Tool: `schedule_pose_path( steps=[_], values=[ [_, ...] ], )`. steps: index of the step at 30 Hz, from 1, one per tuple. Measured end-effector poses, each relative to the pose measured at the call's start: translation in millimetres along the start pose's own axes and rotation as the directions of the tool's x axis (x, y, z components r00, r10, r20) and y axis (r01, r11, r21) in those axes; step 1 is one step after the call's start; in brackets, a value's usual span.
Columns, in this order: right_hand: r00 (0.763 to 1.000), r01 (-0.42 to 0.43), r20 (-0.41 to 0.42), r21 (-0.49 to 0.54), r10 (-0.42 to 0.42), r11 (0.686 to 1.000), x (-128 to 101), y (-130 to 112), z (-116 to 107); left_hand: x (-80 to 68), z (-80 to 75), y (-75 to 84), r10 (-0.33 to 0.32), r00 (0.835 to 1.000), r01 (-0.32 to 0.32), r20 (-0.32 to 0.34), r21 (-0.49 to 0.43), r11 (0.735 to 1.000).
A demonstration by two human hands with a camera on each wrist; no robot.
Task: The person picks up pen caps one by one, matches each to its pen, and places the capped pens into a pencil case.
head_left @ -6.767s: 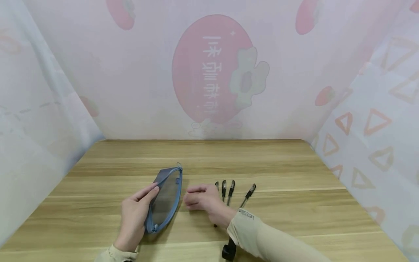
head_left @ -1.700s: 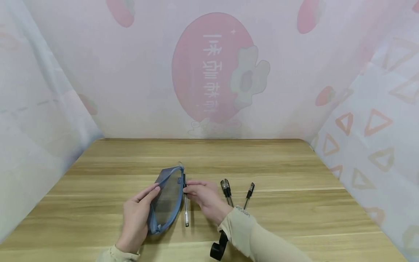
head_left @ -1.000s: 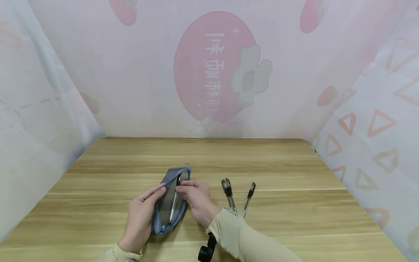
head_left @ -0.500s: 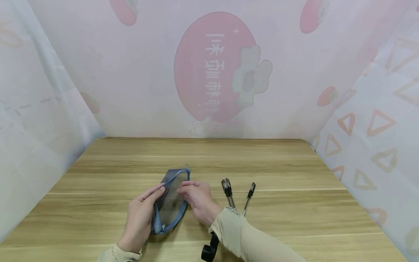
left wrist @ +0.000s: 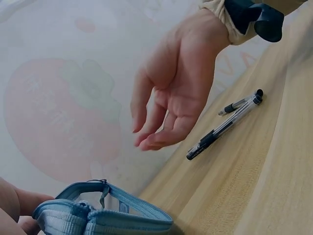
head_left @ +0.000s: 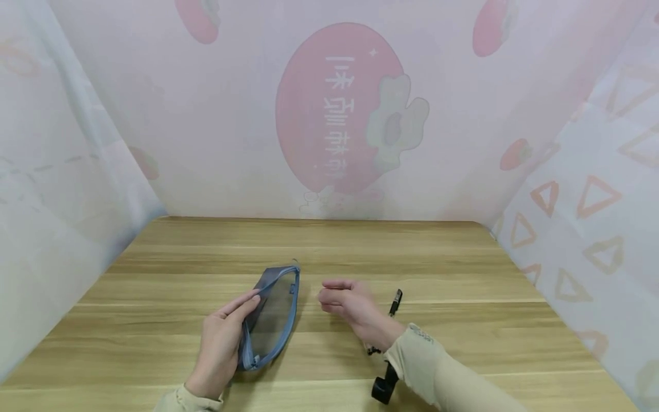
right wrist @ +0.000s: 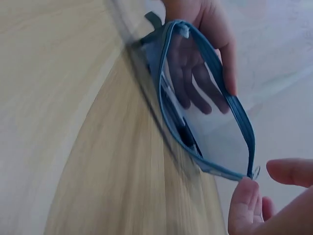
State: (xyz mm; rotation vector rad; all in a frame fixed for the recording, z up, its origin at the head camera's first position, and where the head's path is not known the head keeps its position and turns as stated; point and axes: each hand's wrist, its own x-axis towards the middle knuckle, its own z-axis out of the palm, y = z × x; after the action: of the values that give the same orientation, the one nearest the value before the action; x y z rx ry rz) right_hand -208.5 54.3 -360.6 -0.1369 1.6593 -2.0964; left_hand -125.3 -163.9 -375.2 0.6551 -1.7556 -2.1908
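Note:
My left hand (head_left: 218, 340) grips a blue zip pouch (head_left: 294, 309) of see-through mesh by its left side, its mouth unzipped and facing right. Inside the pouch, the right wrist view shows dark slender pens (right wrist: 185, 132) lying along the lower wall. To the right of the pouch hovers my right hand (head_left: 355, 312), apart from it and holding nothing, with fingers loosely bent. Beneath that forearm, black-capped gel pens lie on the table; one pen (head_left: 396, 303) shows its cap end. In the left wrist view, a pen (left wrist: 225, 128) lies whole, with another pen (left wrist: 234, 105) partly behind it.
A wood-grain table (head_left: 206, 246) spreads under both hands. Pale curtains with strawberry and triangle prints stand behind it and on both sides. A black wrist-camera mount (head_left: 383, 389) hangs below the right sleeve, close to the table.
A pen held in my right hand went into the pouch and was let go. The right hand has since drawn back rightward, toward the pens. The left hand keeps holding the pouch.

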Motion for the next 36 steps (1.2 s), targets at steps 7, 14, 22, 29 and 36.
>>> schedule_pose_path(
  steps=[7, 14, 22, 29, 36],
  values=[
    [0.998, 0.043, 0.06, -0.178, -0.033, 0.983, -12, -11, -29, 0.1, -1.0, -0.7, -0.008, 0.999, 0.007, 0.037, 0.036, 0.999],
    [0.985, 0.17, 0.05, -0.423, -0.165, 0.89, -17, -17, -57, 2.2, 1.5, -2.0, 0.0, 1.0, 0.0, 0.008, 0.027, 1.0],
    [0.975, 0.207, 0.046, -0.534, -0.216, 0.82, -18, -7, -87, 2.0, -0.1, -1.7, 0.003, 1.0, -0.004, 0.013, 0.041, 0.999],
    [0.979, 0.185, 0.023, -0.515, -0.202, 0.837, -14, -2, -89, 3.5, -1.0, -0.2, -0.012, 0.999, 0.009, 0.045, 0.063, 0.998],
    [0.984, 0.166, 0.028, -0.488, -0.174, 0.857, -13, -4, -72, 4.1, -1.9, -0.7, -0.015, 0.998, 0.012, 0.056, 0.06, 0.998]
  ],
)
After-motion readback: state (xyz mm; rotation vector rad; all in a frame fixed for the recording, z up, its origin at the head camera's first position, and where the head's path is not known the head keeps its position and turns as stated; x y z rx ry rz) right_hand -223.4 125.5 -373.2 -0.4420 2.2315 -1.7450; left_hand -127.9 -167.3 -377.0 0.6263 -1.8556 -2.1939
